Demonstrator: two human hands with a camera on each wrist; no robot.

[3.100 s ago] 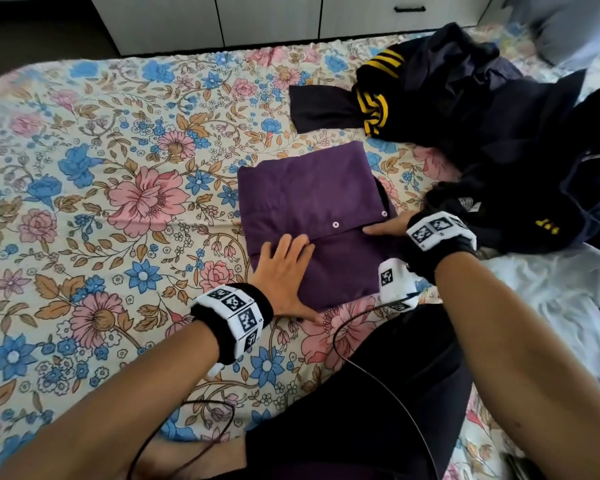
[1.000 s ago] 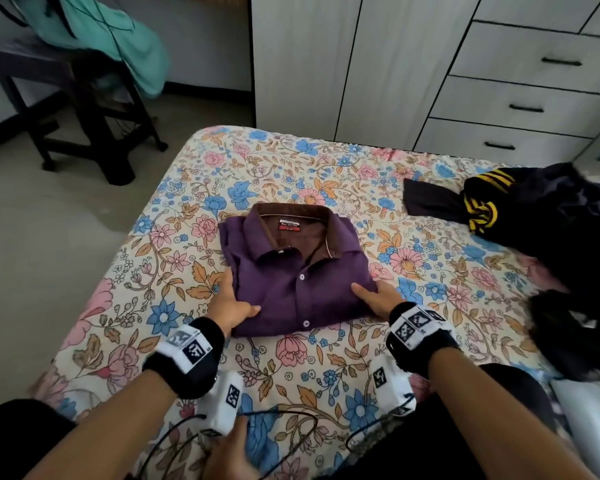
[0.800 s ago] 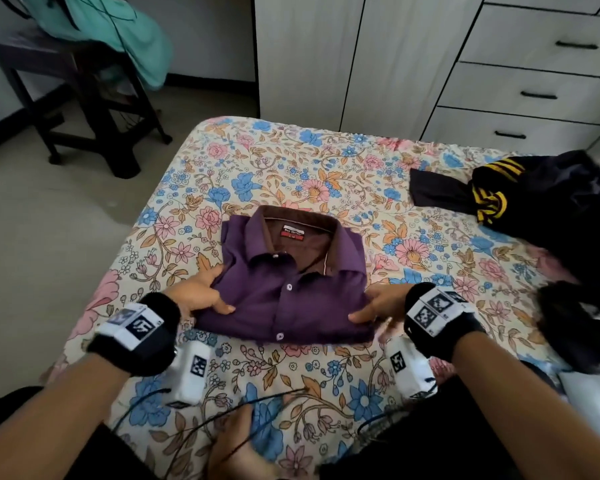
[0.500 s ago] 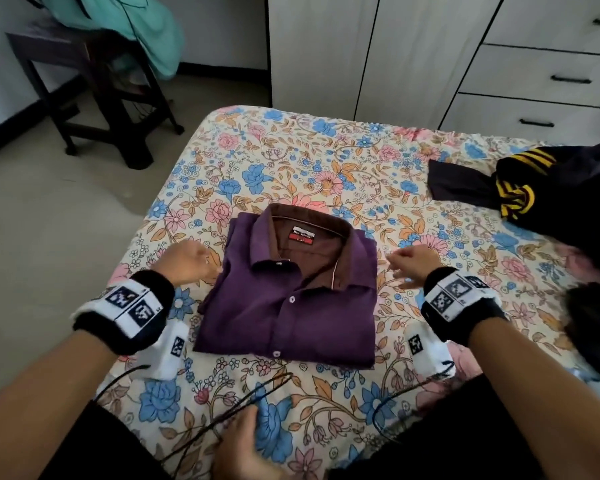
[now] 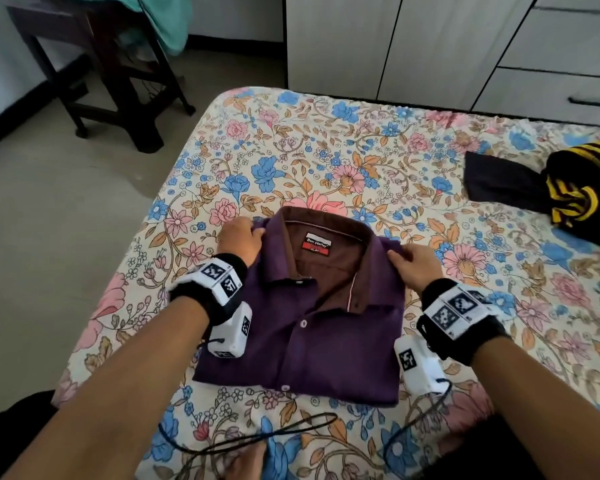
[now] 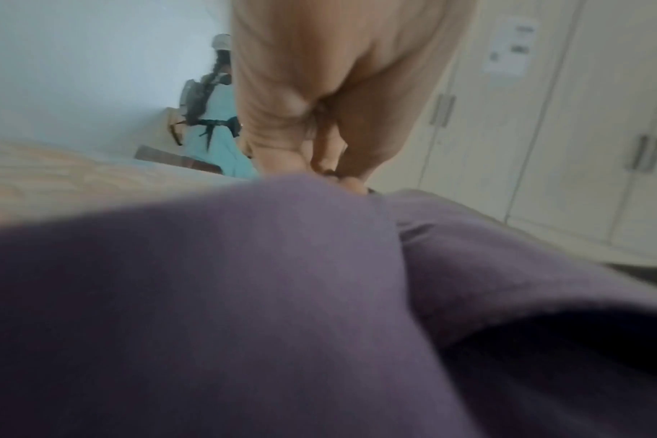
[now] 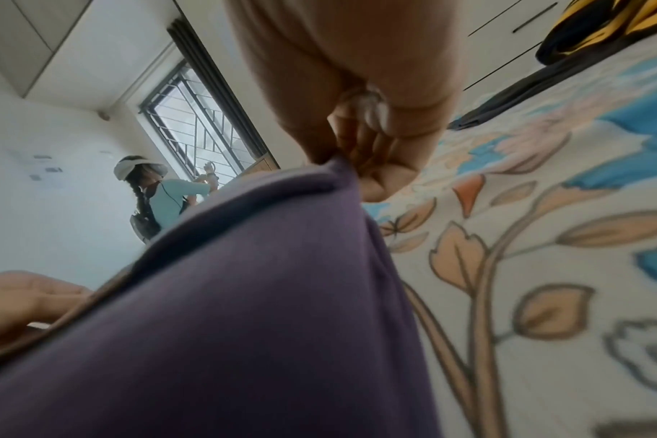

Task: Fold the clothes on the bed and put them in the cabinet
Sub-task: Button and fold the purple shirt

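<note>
Purple shirt [image 5: 326, 327] lies folded, collar up, front facing you, on the floral bedsheet [image 5: 326, 161] near the bed's L corner. Your left hand [image 5: 238, 242] pinches the shirt's L shoulder corner; fingers curl round the fabric edge. Your right hand [image 5: 414, 265] pinches the R shoulder corner, thumb and fingers closed on the cloth. Both wrists sit over the shirt's sides. Dark clothes w/ yellow stripes [image 5: 565, 199] lie well apart, far R. Cabinet [image 5: 430, 46] stands beyond the bed.
</note>
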